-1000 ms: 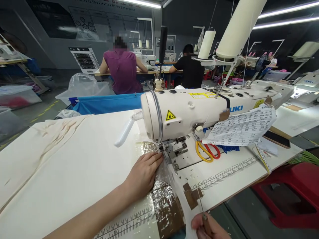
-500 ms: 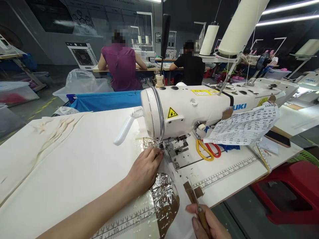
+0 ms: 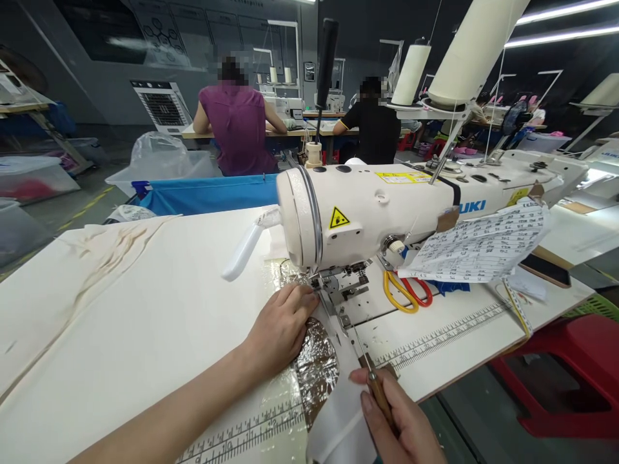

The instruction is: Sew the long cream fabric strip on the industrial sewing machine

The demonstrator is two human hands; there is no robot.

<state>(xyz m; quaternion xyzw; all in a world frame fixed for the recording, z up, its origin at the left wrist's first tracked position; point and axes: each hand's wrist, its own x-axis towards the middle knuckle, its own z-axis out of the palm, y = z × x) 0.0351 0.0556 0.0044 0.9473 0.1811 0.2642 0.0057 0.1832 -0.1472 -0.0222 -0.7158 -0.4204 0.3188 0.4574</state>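
Beside the presser foot of the sewing machine [image 3: 358,219], my left hand [image 3: 283,322] is bent over the edge of a white fabric piece [image 3: 341,399], fingers pressed together; its fingertips hide part of the cloth. Under that hand lies shiny clear tape over brown [image 3: 316,367] on the tabletop. My right hand [image 3: 399,412] grips the wooden handle of an awl [image 3: 380,393]. The awl's thin metal shaft points up and left toward the metal guide, above the white fabric's right side.
Yellow-handled and red-handled scissors [image 3: 401,293] lie right of the needle area. A handwritten sheet [image 3: 476,241] hangs from the machine, with a phone [image 3: 546,269] behind it. Cream cloth [image 3: 111,241] lies at left; a red stool [image 3: 575,380] stands at right. Two co-workers sit ahead.
My right hand has brought the awl up and left, its shaft now nearer the guide. The white fabric has shifted and folds over more of the brown strip. My left hand stays by the presser foot.
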